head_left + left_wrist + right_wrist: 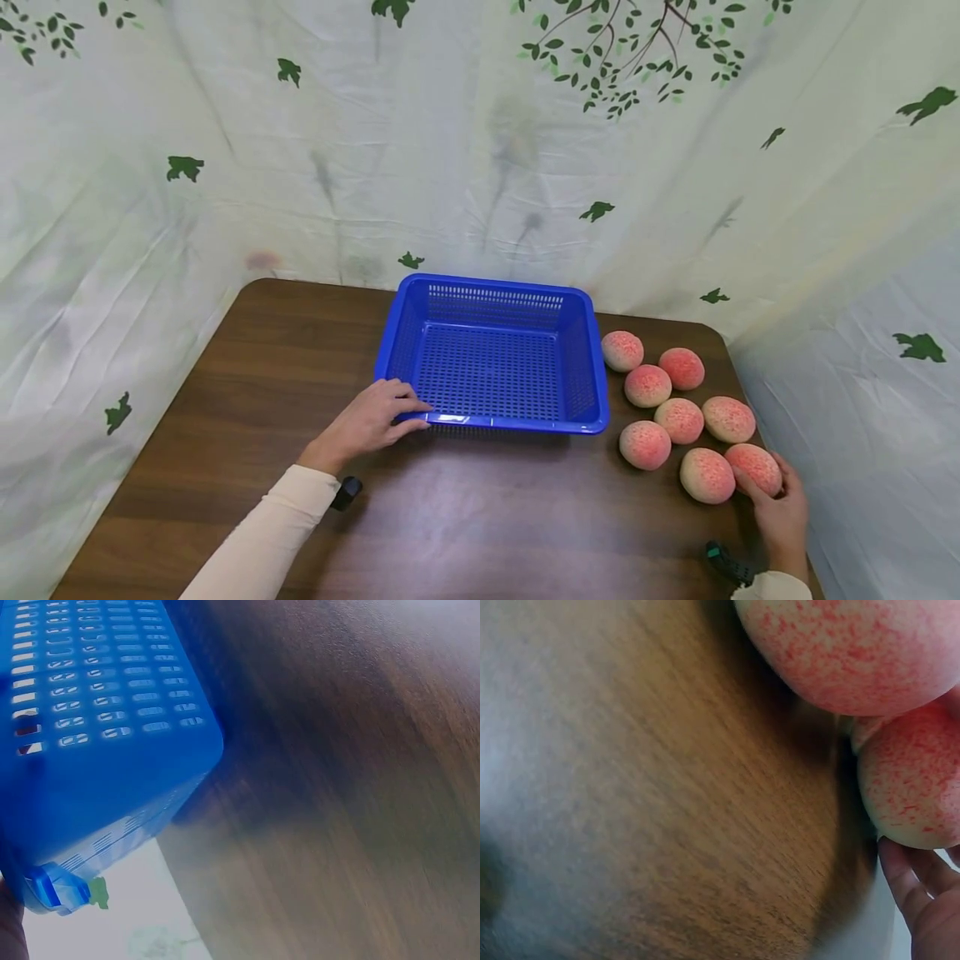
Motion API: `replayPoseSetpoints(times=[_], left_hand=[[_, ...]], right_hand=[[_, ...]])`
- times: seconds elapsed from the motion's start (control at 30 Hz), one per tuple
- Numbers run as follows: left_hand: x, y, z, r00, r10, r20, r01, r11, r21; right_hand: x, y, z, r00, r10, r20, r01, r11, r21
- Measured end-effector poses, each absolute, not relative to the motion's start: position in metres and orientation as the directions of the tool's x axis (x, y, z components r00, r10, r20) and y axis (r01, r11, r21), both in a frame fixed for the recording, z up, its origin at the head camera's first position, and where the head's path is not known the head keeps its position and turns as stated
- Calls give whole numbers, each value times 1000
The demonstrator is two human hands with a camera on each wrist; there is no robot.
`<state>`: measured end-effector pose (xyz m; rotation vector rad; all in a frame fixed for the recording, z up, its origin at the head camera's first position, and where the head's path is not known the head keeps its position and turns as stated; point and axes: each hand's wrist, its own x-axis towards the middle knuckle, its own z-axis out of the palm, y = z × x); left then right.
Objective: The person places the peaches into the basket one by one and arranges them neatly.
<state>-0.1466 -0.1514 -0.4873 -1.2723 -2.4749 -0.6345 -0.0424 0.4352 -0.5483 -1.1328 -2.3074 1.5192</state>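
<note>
A blue plastic basket (491, 422) with slotted sides and floor sits on the wooden table, its inside bare. My left hand (367, 421) grips its near-left rim, thumb outside and fingers over the edge; in the left wrist view the basket's slotted wall (105, 772) fills the upper left. At the table's right edge, my right hand (783, 508) holds a pink-and-cream peach (753, 468), with fingers curled along its side. The right wrist view shows this peach (915, 780) low beside another peach (855, 652), the fingers (904, 877) at its underside.
Several more peaches, among them one at the back (622, 351) and one at the front (707, 476), lie loosely grouped right of the basket. The brown table (487, 517) extends in front of it. A pale leaf-printed curtain (450, 167) hangs behind and at both sides.
</note>
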Motion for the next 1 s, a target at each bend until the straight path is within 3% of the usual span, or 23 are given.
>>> replayPoseSetpoints(times=[0.33, 0.53, 0.67, 0.87, 1.0], left_hand=[[-147, -149, -486, -562, 702, 437, 824, 521, 222], [-146, -149, -485, -535, 705, 466, 839, 510, 192], [-146, -150, -485, -522, 706, 478, 845, 504, 178], [-146, -150, -485, -527, 707, 472, 842, 510, 175], [-146, -149, -485, -519, 712, 472, 847, 500, 177]], right_hand=[[-43, 437, -547, -678, 694, -245, 541, 245, -804], [-44, 438, -534, -649, 724, -235, 527, 204, -825], [-46, 438, -518, -641, 733, -228, 469, 140, -872], [-54, 430, -488, -630, 726, -276, 277, -122, -953], [-62, 419, -470, -682, 695, -229, 193, -132, -972]])
